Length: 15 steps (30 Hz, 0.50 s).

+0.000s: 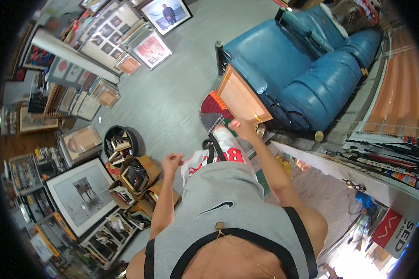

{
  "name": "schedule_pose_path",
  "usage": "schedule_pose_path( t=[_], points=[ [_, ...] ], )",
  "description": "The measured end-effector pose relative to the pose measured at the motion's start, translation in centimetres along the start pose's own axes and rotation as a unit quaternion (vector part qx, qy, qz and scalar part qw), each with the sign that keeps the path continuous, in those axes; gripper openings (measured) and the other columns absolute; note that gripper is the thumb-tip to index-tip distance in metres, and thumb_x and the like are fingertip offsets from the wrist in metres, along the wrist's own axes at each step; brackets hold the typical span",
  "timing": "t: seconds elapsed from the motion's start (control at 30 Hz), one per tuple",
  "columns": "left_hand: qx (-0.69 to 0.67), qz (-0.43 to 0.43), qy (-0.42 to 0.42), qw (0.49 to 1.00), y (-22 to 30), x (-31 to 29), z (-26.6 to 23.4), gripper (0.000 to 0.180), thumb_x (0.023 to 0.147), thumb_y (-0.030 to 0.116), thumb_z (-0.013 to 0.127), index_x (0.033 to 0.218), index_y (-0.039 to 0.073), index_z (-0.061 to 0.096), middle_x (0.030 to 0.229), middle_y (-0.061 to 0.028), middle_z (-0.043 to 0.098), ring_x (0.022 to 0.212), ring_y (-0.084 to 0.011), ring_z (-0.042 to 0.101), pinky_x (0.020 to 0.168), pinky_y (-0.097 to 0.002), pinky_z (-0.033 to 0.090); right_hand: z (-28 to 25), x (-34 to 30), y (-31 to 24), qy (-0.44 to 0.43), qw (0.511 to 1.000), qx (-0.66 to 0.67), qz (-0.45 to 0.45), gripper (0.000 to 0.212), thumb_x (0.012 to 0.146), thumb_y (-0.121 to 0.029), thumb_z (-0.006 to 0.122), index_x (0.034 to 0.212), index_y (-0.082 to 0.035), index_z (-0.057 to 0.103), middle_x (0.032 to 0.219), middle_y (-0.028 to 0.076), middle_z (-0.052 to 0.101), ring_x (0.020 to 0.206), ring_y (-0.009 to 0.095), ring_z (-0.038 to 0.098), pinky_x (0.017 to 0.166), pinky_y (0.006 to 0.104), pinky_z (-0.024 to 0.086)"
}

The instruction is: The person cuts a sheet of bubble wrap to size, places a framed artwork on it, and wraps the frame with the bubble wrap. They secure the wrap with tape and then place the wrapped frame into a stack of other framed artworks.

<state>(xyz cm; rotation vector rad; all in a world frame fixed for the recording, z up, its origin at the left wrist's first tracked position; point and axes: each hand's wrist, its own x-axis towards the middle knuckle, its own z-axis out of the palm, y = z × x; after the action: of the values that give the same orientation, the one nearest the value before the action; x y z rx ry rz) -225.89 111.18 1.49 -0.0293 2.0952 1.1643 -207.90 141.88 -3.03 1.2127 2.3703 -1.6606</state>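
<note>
My left hand [172,160] hangs by my left hip with its fingers curled in, and nothing shows in them. My right hand [239,128] is held forward of my right thigh, its fingers loosely closed with nothing visible in them. Just beyond it, a light wooden picture frame [243,96] leans tilted by the blue chair; the hand overlaps its lower edge in view, and I cannot tell whether they touch. A round patchwork mat [211,112] in dark red, grey and orange lies on the floor in front of my legs, partly behind the frame.
Blue padded chair [265,46] stands at far right. A black bin [121,139] and cardboard boxes [142,172] filled with items stand on my left. Framed pictures [84,193] lean along the left side. At right runs a ledge with stacked flat goods [386,158].
</note>
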Motion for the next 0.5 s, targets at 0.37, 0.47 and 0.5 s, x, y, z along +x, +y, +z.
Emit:
schedule_pose_path(
  t=[0.37, 0.47, 0.5],
  points=[
    [0.325, -0.024, -0.031, 0.945, 6.0, 14.0, -8.7, 0.023, 0.081, 0.018, 0.056, 0.068, 0.001, 0.067, 0.062, -0.006, 0.063, 0.054, -0.0104, 0.061, 0.048, -0.0287, 0.046, 2.1, 19.8, 13.1, 0.185, 0.922, -0.084, 0.33, 0.09, 0.068, -0.04, 0.073, 0.139, -0.005, 0.03, 0.136, 0.02, 0.043, 0.127, 0.036, 0.039, 0.105, 0.0448, 0.03],
    [0.318, -0.036, -0.024, 0.947, 9.1, 15.9, -8.8, 0.023, 0.087, 0.013, 0.057, 0.076, -0.006, 0.064, 0.065, -0.0074, 0.064, 0.059, -0.0095, 0.059, 0.053, -0.0242, 0.044, 1.6, 21.5, 12.6, 0.091, 0.916, -0.095, 0.378, 0.08, 0.068, -0.043, 0.072, 0.132, -0.004, 0.043, 0.13, 0.021, 0.05, 0.123, 0.034, 0.045, 0.104, 0.0459, 0.031],
    [0.341, -0.011, -0.037, 0.939, 10.5, 16.9, -8.6, 0.023, 0.088, 0.015, 0.058, 0.08, -0.006, 0.065, 0.066, -0.0072, 0.064, 0.06, -0.0095, 0.059, 0.054, -0.0241, 0.044, 1.4, 22.0, 12.5, 0.057, 0.909, -0.071, 0.406, 0.076, 0.068, -0.044, 0.071, 0.128, -0.004, 0.047, 0.127, 0.021, 0.052, 0.121, 0.034, 0.047, 0.104, 0.0467, 0.032]
  ],
)
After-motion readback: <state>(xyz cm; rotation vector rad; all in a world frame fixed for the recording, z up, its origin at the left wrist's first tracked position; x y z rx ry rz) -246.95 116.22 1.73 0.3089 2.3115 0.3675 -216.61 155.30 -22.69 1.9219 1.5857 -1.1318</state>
